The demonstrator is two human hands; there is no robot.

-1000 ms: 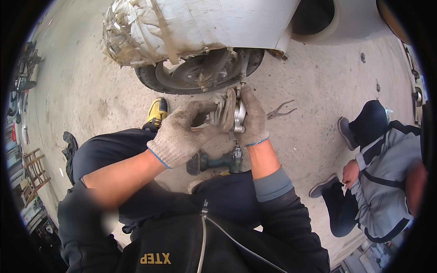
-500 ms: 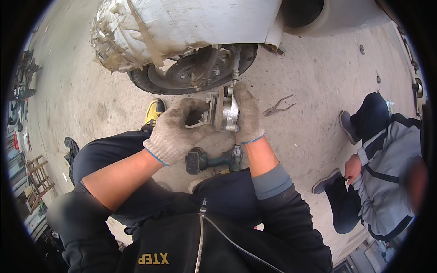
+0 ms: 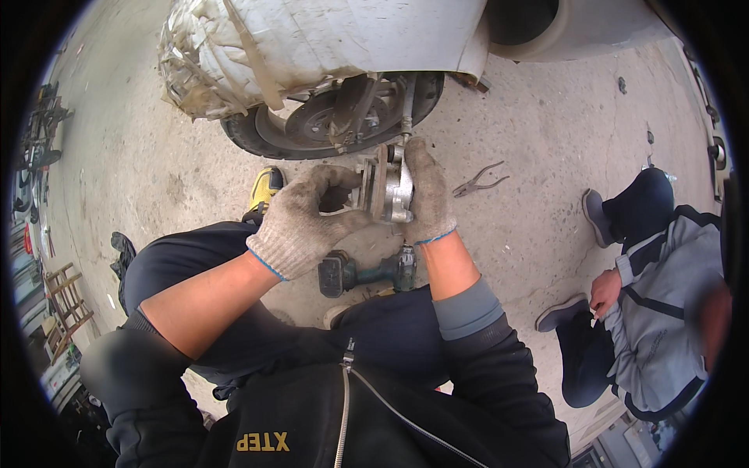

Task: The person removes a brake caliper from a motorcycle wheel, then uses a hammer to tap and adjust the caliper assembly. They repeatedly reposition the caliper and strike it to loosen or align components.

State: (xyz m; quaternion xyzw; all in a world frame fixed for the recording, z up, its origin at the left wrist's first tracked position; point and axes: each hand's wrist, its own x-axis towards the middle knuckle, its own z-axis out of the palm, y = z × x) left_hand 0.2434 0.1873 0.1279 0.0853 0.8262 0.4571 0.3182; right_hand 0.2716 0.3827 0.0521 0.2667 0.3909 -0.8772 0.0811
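Observation:
Between my two gloved hands is a metal brake caliper (image 3: pixel 400 187) with flat plates, like brake pads (image 3: pixel 378 184), on its left side. My left hand (image 3: pixel 304 214) grips the caliper's left side, thumb below and fingers above. Along its right side, my right hand (image 3: pixel 428 191) is wrapped round the body, most of its fingers hidden. The top of the caliper lies near a silver shock absorber (image 3: pixel 407 109) that comes down beside the wheel (image 3: pixel 335 117). Both hands wear knitted grey-white gloves with blue cuffs.
A green-black cordless power tool (image 3: pixel 367 272) lies on the concrete below my hands. Pliers (image 3: pixel 479 181) with open handles lie to the right. Above is a white vehicle body (image 3: pixel 351 39), its left corner wrapped in torn film. Another person (image 3: pixel 647 296) crouches at the right.
My hands and the caliper stay almost in place. The view has shifted slightly, and the caliper appears turned a little.

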